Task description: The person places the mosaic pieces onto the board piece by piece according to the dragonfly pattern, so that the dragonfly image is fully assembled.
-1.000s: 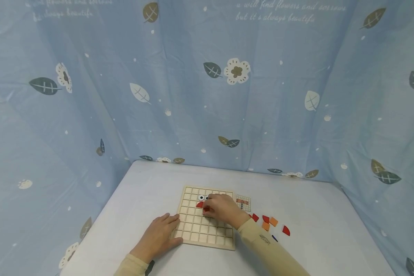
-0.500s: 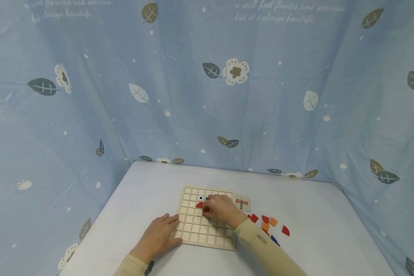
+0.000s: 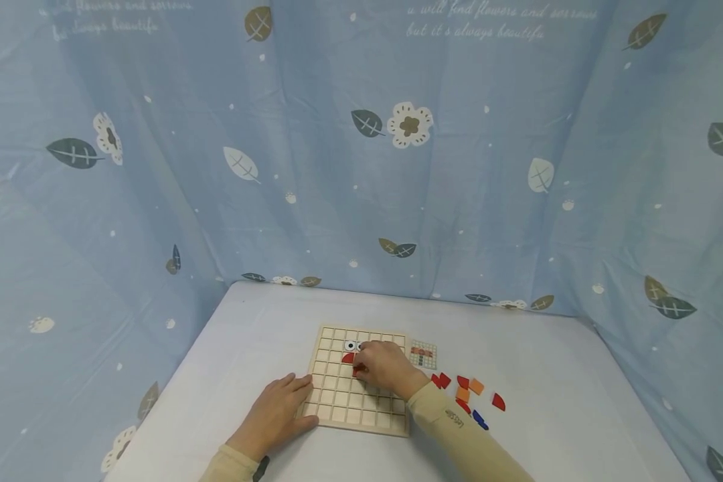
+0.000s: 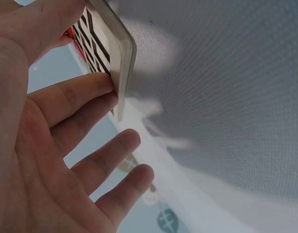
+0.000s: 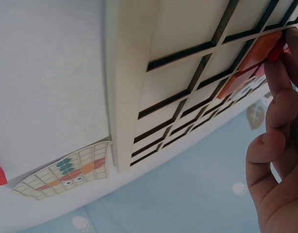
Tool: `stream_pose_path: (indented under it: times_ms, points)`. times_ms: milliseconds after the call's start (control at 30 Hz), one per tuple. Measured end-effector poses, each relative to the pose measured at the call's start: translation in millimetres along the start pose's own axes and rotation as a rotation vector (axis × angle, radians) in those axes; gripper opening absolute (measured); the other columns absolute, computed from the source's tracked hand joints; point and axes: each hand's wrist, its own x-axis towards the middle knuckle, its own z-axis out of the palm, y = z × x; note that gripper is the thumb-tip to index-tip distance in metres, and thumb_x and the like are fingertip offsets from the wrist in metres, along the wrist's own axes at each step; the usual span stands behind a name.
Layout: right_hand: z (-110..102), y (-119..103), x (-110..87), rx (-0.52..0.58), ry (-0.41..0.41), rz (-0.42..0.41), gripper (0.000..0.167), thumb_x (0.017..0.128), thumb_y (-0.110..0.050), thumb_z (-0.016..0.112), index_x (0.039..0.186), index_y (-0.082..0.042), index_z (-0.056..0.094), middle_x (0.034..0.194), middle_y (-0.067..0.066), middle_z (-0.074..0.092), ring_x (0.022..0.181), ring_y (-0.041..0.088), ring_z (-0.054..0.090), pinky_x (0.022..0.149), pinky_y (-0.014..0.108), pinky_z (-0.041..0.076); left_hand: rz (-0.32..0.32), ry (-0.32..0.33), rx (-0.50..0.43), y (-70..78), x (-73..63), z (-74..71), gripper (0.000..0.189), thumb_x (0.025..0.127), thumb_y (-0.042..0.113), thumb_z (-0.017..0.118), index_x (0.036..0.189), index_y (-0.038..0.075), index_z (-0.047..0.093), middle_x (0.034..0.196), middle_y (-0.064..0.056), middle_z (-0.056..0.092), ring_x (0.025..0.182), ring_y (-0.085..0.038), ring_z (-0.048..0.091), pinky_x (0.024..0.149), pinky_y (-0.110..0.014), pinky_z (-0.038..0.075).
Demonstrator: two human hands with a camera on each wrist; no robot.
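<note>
A wooden grid board (image 3: 337,395) lies on the table. My left hand (image 3: 280,410) rests at its left edge and corner, and in the left wrist view the fingers are extended, with fingertips (image 4: 104,83) touching the rim. Over the board's middle, my right hand (image 3: 387,367) pinches a small red piece (image 5: 275,52) between thumb and finger; its full shape is hidden. Orange pieces (image 5: 258,50) sit in the grid cells beside it. A red quarter-round piece (image 3: 349,358) lies in the board below a white eye tile (image 3: 351,345). A second eye tile is partly covered by my hand.
Right of the board lies a pattern card (image 3: 424,354). Loose red pieces (image 3: 499,402), orange squares (image 3: 476,386) and blue pieces (image 3: 480,420) are scattered on the white table (image 3: 554,375). A blue printed curtain (image 3: 313,221) surrounds the table.
My right forearm has shifted slightly left and down, uncovering more of the blue and red loose pieces. The right hand stays over the same cells; the left hand has not moved.
</note>
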Motion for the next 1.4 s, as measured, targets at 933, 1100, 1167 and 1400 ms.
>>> stream_pose_path:
  times_ms: [933, 1100, 1167, 1400]
  points:
    - [3.8, 1.8, -3.0, 0.053, 0.035, -0.005, 0.007, 0.087, -0.017, 0.082, 0.092, -0.022, 0.084, 0.08, -0.011, 0.062, 0.072, -0.001, 0.056, 0.064, 0.018, 0.053, 0.006, 0.013, 0.012, 0.9, -0.7, 1.2, 0.062, 0.086, 0.04, 0.079, 0.128, -0.004, 0.066, 0.138, -0.015, 0.061, 0.13, -0.045, 0.052, 0.105, -0.059, 0.044]
    - [4.2, 2.4, -2.5, 0.049, 0.028, -0.007, 0.009, 0.087, -0.017, 0.082, 0.095, -0.022, 0.084, 0.085, -0.011, 0.066, 0.077, 0.0, 0.06, 0.068, 0.019, 0.056, 0.0, 0.012, 0.016, 0.7, 0.3, 1.6, 0.062, 0.087, 0.041, 0.078, 0.128, -0.004, 0.067, 0.139, -0.015, 0.061, 0.13, -0.045, 0.052, 0.105, -0.059, 0.044]
    - [4.0, 2.7, -2.9, 0.058, 0.024, -0.009, 0.01, 0.087, -0.017, 0.082, 0.096, -0.022, 0.084, 0.087, -0.01, 0.067, 0.079, 0.0, 0.061, 0.069, 0.019, 0.056, 0.0, 0.014, 0.018, 0.3, 0.7, 2.3, 0.062, 0.087, 0.042, 0.078, 0.129, -0.003, 0.066, 0.139, -0.015, 0.061, 0.13, -0.044, 0.052, 0.105, -0.059, 0.044]
    - [2.3, 2.9, -2.8, 0.087, 0.002, 0.0, 0.013, 0.087, -0.019, 0.082, 0.1, -0.021, 0.084, 0.089, -0.009, 0.067, 0.079, 0.0, 0.061, 0.07, 0.017, 0.055, 0.005, 0.028, 0.028, -0.7, 0.7, 3.4, 0.062, 0.087, 0.041, 0.078, 0.128, -0.004, 0.066, 0.138, -0.015, 0.061, 0.129, -0.044, 0.053, 0.106, -0.059, 0.044]
